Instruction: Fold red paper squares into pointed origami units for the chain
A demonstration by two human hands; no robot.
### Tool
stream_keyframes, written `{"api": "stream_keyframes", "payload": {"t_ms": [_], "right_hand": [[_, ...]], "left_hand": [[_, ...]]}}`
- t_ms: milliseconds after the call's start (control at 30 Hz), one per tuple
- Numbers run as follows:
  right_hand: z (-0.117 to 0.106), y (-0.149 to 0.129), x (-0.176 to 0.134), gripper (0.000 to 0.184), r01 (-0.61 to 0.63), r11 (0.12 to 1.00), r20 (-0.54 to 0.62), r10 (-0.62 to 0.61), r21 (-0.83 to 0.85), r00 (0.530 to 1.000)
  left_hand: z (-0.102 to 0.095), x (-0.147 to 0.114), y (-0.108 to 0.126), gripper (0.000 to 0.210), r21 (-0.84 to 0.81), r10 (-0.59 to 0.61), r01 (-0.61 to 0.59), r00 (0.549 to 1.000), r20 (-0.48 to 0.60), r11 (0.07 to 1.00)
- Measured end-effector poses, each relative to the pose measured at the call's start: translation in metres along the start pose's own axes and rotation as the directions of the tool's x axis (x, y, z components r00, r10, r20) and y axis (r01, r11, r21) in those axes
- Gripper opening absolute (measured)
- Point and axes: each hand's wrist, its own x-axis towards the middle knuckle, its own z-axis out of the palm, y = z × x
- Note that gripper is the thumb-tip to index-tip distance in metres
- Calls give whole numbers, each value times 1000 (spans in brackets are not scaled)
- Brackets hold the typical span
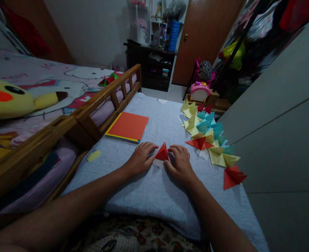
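Observation:
A small folded piece of red paper [162, 152], shaped like a triangle with a raised flap, lies on the cloth-covered surface between my hands. My left hand [143, 157] rests at its left side, fingers curved and spread, the tips close to its edge. On the other side my right hand [180, 161] has its thumb at the paper's lower right corner and its fingers arched above. Neither hand wraps around the paper; whether the fingertips press on it is hard to tell. A stack of square paper sheets [129, 126], orange on top, sits beyond my left hand.
Folded paper pieces in yellow [219, 155], teal [209, 122] and red [233, 176] line the right edge. A wooden bed rail [107, 89] runs along the left, with a yellow plush toy [9, 101] behind it. A pale cabinet [282, 147] stands close on the right.

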Motion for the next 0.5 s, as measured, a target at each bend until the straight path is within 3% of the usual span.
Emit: {"api": "stream_keyframes", "payload": {"t_ms": [167,300,400,500], "right_hand": [[2,2,0,25,11,999,-18,-10,50,1000],[4,4,1,12,36,998,-18,-35,45,999],[3,4,1,12,56,997,-11,-55,61,998],[0,3,1,16,80,993,-21,-79,92,997]], "left_hand": [[-6,16,0,28,-233,-115,127,991,66,964],[-2,32,1,25,-293,-191,234,967,169,927],[1,38,5,10,-244,-195,236,964,181,941],[1,39,12,6,-204,-129,147,986,101,968]]}}
